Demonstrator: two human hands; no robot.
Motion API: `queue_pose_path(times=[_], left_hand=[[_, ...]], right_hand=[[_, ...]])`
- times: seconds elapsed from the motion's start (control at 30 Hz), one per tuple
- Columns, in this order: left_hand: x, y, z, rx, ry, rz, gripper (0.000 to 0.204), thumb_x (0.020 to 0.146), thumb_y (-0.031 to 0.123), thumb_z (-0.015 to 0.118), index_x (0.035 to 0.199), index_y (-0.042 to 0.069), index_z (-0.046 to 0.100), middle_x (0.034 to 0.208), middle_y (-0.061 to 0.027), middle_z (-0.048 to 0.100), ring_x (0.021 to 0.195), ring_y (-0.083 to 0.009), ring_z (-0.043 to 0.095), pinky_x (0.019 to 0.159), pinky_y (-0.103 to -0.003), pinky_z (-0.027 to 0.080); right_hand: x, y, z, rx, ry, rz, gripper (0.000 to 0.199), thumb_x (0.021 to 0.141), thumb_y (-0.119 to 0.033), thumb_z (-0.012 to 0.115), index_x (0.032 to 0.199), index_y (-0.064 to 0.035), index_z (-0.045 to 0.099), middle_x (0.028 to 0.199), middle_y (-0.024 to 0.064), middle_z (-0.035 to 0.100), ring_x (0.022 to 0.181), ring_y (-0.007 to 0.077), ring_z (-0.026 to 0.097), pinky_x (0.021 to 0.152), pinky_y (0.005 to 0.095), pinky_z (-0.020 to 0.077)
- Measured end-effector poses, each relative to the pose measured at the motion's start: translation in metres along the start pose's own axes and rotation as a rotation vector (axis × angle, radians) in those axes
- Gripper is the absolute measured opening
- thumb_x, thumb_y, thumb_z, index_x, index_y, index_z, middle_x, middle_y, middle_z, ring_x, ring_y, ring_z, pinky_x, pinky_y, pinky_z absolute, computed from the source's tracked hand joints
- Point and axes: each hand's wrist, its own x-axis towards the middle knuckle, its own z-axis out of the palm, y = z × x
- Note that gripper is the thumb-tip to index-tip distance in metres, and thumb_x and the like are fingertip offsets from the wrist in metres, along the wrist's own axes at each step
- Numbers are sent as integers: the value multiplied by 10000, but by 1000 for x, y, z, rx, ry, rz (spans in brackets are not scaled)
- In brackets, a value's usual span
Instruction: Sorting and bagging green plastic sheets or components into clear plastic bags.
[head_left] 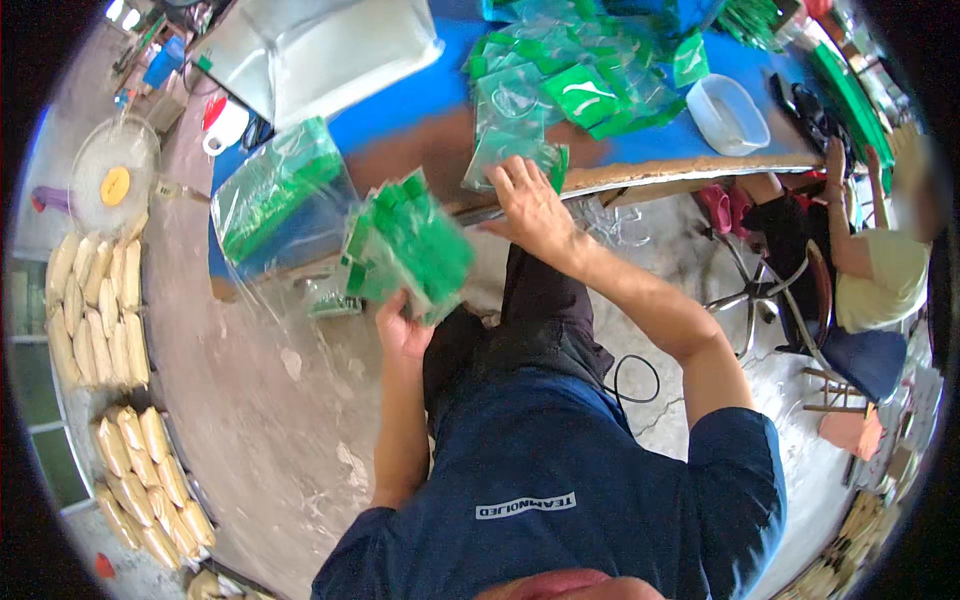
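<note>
My left hand (403, 328) is closed on the lower edge of a stack of green-and-clear plastic packets (418, 245), held in front of the table edge. My right hand (537, 215) lies with its fingers stretched out over a clear packet with a green edge (512, 145), at the front of the table. Behind that packet spreads a loose pile of green-and-clear packets (590, 85). To the left, a large clear plastic bag (280, 190) with green packets inside lies at the table's front, its loose end hanging over the edge.
On the blue-topped table (410, 105) stand a large pale bin (345, 60) and a translucent tub (728, 115). A co-worker (875, 265) sits at the right by a swivel chair (755, 290). Filled tan bags (155, 485) and a round fan (115, 180) stand at the left.
</note>
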Motion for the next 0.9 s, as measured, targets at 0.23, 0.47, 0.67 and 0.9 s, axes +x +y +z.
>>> queue_pose_path(times=[0.23, 0.47, 0.67, 0.9], left_hand=[[8, 5, 35, 275, 56, -29, 545, 900, 94, 663, 1394, 27, 444, 1337, -127, 559, 1230, -285, 551, 1071, -465, 441], [21, -11, 61, 467, 58, -75, 559, 897, 103, 673, 1398, 34, 436, 1331, -119, 558, 1227, -292, 552, 1040, -467, 474], [22, -23, 51, 355, 120, -31, 528, 894, 41, 594, 1396, 18, 434, 1314, -140, 570, 1238, -314, 545, 1057, -495, 442], [16, -26, 54, 292, 88, 21, 540, 902, 74, 602, 1407, 14, 418, 1345, -135, 548, 1226, -305, 549, 1061, -486, 437]], right_hand=[[22, 11, -50, 416, 434, 234, 320, 740, 100, 614, 1023, -38, 666, 1042, 152, 655, 1034, 310, 620, 840, 424, 526], [28, -1, -21, 300, -17, -627, 328, 732, -72, 682, 1058, -41, 671, 1093, 149, 652, 1112, 324, 596, 976, 512, 458], [81, 145, -21, -304, 28, 721, 776, 833, -632, 627, 1241, 25, 565, 1333, 254, 476, 1204, 405, 491, 942, 501, 474], [38, 116, 0, -242, -26, 200, 735, 846, -566, 638, 1202, 73, 569, 1270, 242, 528, 1210, 401, 491, 986, 517, 444]])
